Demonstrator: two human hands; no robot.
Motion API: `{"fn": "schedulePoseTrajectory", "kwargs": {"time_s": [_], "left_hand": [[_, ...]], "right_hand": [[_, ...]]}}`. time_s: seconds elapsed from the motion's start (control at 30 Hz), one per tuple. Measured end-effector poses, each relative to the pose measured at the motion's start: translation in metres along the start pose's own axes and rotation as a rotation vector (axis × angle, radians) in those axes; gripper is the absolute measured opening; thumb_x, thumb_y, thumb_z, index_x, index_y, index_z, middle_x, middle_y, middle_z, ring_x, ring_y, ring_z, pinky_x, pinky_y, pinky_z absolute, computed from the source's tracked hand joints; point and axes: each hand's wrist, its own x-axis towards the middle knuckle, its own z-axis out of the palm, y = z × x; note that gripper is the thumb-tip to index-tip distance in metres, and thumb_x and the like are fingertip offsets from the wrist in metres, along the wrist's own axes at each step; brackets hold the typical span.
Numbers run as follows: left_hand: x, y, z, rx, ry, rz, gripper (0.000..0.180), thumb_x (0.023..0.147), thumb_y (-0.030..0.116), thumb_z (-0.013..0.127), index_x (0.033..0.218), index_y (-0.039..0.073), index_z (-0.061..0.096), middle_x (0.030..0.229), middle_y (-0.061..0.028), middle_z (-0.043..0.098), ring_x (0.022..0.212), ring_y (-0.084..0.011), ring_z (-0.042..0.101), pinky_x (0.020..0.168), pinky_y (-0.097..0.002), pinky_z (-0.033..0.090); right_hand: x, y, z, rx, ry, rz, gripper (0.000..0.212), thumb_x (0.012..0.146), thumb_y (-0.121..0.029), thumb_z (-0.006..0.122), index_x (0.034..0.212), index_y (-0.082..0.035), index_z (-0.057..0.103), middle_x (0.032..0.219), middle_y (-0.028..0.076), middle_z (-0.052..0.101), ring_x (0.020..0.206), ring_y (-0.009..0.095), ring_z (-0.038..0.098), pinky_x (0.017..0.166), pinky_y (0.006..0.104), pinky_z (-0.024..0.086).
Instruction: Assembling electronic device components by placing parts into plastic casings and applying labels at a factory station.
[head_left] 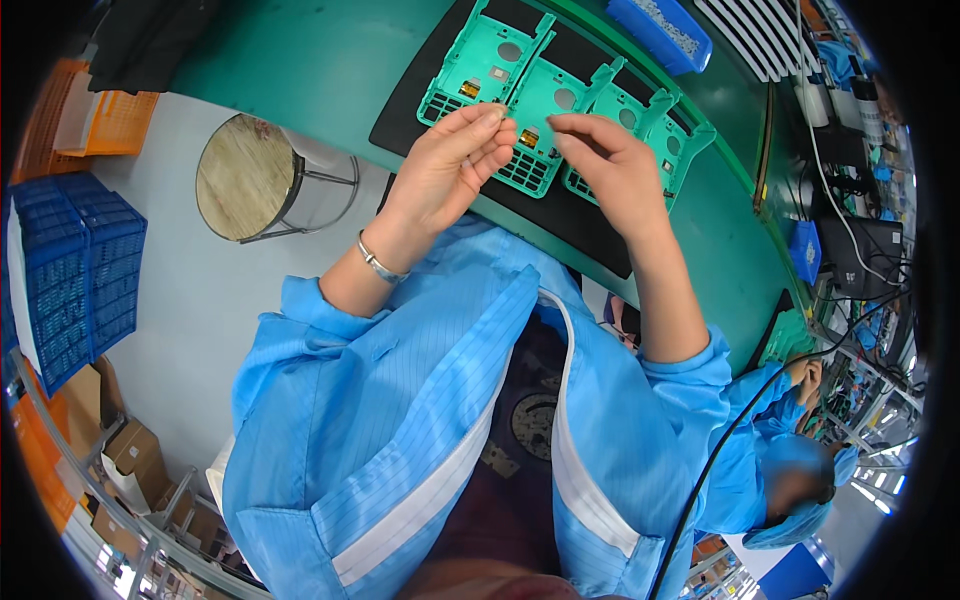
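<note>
Housings sat in a row on mat, mat on bench; left hand and right hand over the near side. Bin was behind, stool left, crates farther left, co-worker right

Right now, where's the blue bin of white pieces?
In the head view, the blue bin is at the top, right of centre, beyond the green housings.
</note>
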Motion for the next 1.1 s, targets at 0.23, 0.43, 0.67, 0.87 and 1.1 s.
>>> {"fn": "schedulePoseTrajectory", "kwargs": {"time_s": [0.23, 0.43, 0.67, 0.87, 1.1], "left_hand": [[0.001, -0.008, 0.001, -0.054, 0.016, 0.004, 0.017, 0.093, 0.014, 0.058, 0.105, 0.002, 0.058, 0.096, -0.005, 0.062, 0.085, -0.0104, 0.06, 0.078, -0.0221, 0.051], [0.003, -0.011, -0.005, -0.097, -0.007, 0.023, 0.02, 0.093, 0.012, 0.057, 0.11, 0.002, 0.058, 0.1, -0.0054, 0.062, 0.087, -0.0109, 0.061, 0.079, -0.0217, 0.052], [-0.003, 0.01, 0.001, 0.02, 0.088, 0.162, 0.036, 0.098, 0.015, 0.046, 0.128, -0.004, 0.046, 0.111, -0.0122, 0.059, 0.101, -0.0165, 0.057, 0.089, -0.0285, 0.049], [-0.008, 0.014, -0.004, 0.113, 0.095, 0.187, 0.034, 0.098, 0.019, 0.046, 0.125, -0.002, 0.047, 0.107, -0.0126, 0.06, 0.096, -0.0168, 0.059, 0.085, -0.0289, 0.05], [-0.006, 0.018, -0.015, 0.072, 0.13, 0.217, 0.032, 0.098, 0.021, 0.048, 0.119, -0.002, 0.051, 0.102, -0.0103, 0.06, 0.09, -0.0141, 0.059, 0.082, -0.0259, 0.05]], "right_hand": [[0.009, -0.026, 0.021, 0.09, -0.051, 0.071, 0.022, 0.083, -0.018, 0.067, 0.098, -0.002, 0.069, 0.088, 0.006, 0.068, 0.08, 0.012, 0.063, 0.073, 0.0243, 0.049], [0.019, -0.021, 0.028, 0.092, -0.033, 0.083, 0.023, 0.081, -0.02, 0.068, 0.094, -0.002, 0.069, 0.083, 0.005, 0.069, 0.074, 0.01, 0.062, 0.067, 0.0238, 0.049], [0.058, 0.0, 0.019, -0.339, -0.022, 0.25, 0.023, 0.075, -0.024, 0.064, 0.084, -0.004, 0.071, 0.074, 0.009, 0.068, 0.069, 0.018, 0.065, 0.065, 0.0299, 0.049], [0.074, 0.012, 0.027, -0.581, -0.021, 0.089, 0.025, 0.075, -0.024, 0.063, 0.083, -0.002, 0.07, 0.068, 0.008, 0.066, 0.062, 0.017, 0.063, 0.062, 0.0304, 0.049], [0.074, 0.006, 0.029, -0.629, -0.045, 0.106, 0.021, 0.073, -0.022, 0.061, 0.082, -0.006, 0.071, 0.075, 0.013, 0.067, 0.071, 0.03, 0.065, 0.067, 0.0385, 0.051]]}}
